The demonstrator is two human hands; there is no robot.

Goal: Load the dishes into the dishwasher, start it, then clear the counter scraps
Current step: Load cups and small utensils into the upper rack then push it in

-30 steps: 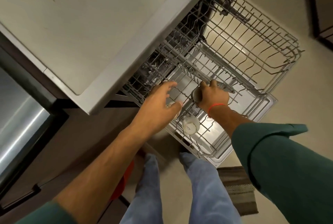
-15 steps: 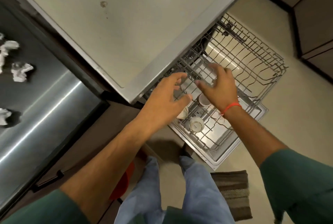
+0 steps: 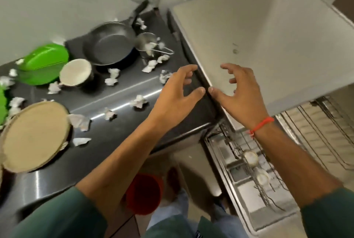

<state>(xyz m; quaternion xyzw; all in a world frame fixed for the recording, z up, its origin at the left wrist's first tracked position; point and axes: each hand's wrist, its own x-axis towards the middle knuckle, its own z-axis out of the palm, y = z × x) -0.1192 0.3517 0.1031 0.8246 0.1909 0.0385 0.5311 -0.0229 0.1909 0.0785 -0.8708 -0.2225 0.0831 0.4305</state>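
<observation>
Now | 2 cups point(image 3: 250, 157) in rack | 1 pan point(image 3: 110, 46) | left hand point(image 3: 175, 92), right hand point(image 3: 240, 92) empty

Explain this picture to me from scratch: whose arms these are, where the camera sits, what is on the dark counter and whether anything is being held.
There is no machine. The camera is worn on a person's head and looks down, so the arms are that person's own. The left hand and right hand hover side by side, fingers loosely spread, holding nothing. On the dark counter lie a frying pan, a small metal cup, a white bowl, green plates, a round tan plate and many crumpled paper scraps. At lower right the dishwasher rack is pulled out, with two small white cups already in it. A red bucket stands on the floor.
</observation>
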